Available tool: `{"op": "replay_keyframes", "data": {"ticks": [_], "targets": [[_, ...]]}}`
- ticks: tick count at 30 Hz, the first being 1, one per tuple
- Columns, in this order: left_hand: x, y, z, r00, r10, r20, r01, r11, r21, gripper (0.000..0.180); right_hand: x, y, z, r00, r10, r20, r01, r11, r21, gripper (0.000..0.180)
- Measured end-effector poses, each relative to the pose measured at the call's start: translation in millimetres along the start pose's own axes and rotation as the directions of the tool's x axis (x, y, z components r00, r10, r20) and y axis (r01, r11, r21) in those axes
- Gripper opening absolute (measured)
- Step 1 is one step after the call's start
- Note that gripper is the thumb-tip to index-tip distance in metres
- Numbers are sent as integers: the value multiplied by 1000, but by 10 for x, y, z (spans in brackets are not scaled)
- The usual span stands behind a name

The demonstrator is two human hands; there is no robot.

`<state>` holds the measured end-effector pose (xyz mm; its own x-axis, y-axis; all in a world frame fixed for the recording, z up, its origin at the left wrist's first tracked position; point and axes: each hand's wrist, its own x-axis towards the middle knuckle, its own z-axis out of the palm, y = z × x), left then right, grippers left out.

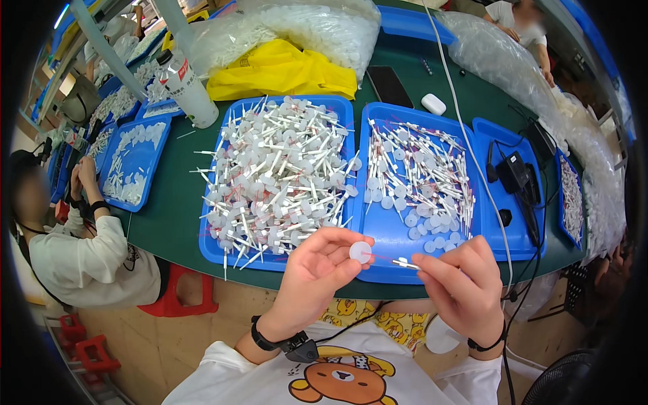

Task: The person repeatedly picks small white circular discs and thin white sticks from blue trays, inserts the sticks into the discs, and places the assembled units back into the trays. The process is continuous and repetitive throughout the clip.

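While left hand pinches white disc, right hand white stick, below frame centre, overpulling could snap pink thread.

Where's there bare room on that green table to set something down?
Bare green table shows between the small left tray and the heaped tray; a smaller patch sits between the phone and back tray. Crowded: the heaped tray and around the yellow bag, with a clear bag behind it.

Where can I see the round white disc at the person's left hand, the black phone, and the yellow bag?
White disc [361, 252], head view: middle of its round face.
Black phone [389, 86], head view: middle of its dark upper face.
Yellow bag [280, 69], head view: its crumpled side.
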<state>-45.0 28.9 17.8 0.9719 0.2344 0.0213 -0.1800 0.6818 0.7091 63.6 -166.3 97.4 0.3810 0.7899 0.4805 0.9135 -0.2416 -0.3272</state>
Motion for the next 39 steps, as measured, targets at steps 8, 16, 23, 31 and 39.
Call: {"op": "replay_keyframes", "data": {"ticks": [8,16,23,31,39], "targets": [[-23,-51,2,996,46,73,-48,998,26,35,-118,-21,-32,998,-62,18,64,986,-156,41],[-7,-54,33,996,-79,47,71,986,148,34,-209,14,-21,934,-355,-44,294,831,-472,33],[8,-70,73,987,-74,146,40,974,222,35,-187,41,56,944,-323,-65,284,898,-335,33],[-22,-23,107,981,13,196,-98,896,434,30,-216,56,38,966,-241,90,251,960,-122,34],[5,-31,169,949,113,295,-305,575,759,21,-388,18,131,949,225,221,-299,864,404,16]]}}
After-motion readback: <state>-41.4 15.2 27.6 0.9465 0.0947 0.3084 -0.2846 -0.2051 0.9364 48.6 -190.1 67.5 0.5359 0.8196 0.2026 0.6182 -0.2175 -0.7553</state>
